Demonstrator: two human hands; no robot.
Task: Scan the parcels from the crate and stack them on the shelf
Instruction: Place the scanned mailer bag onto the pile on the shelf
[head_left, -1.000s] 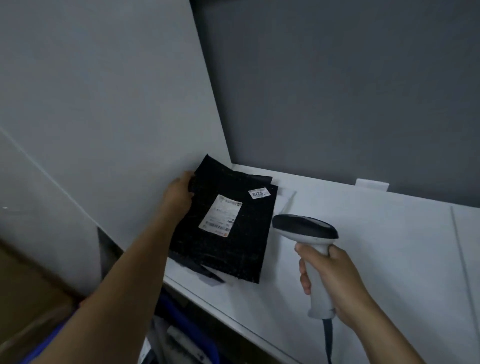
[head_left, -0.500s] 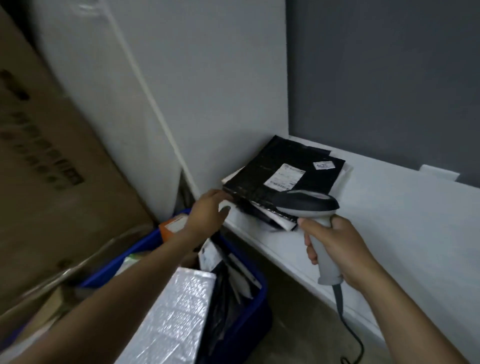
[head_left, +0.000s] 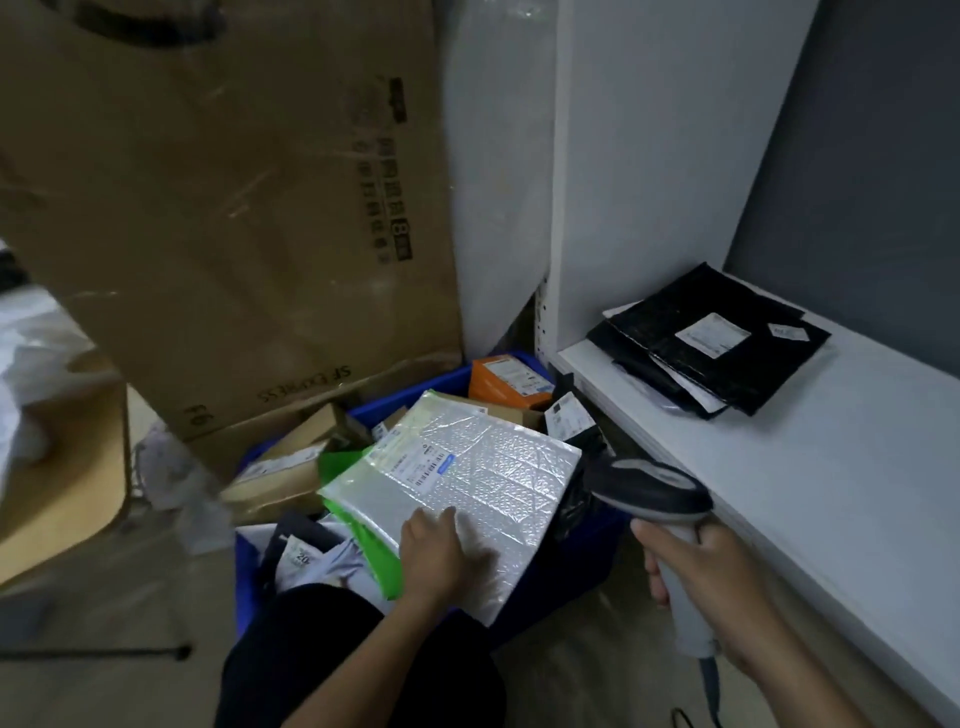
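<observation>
Currently, the left hand (head_left: 441, 558) is laid on the near left part of a silver bubble mailer (head_left: 493, 478), with its fingers (head_left: 475, 557) stretched fairly flat across the top face (the thumb cannot be made out in the blur). The mailer is seen lying tilted on top of the heap in the blue crate (head_left: 248, 582), label up, with its near corner hanging over the crate's near right rim. A green bag (head_left: 340, 460) is tucked just under its left edge. An orange box (head_left: 506, 383) is lodged at the crate's far end, with a brown carton (head_left: 280, 465) at the left side.

The right hand (head_left: 719, 577) is wrapped round the pale handle of the scanner (head_left: 649, 491), which is held in the air between the crate and the white shelf (head_left: 831, 467). The dark head of the scanner is pointed left, toward the mailer, and its cable is seen hanging below the hand.

A stack of black parcels (head_left: 670, 332) is piled on the shelf's far left corner, against the side panel, the top one label up. A large cardboard box (head_left: 234, 208) is leaned up behind the crate.
</observation>
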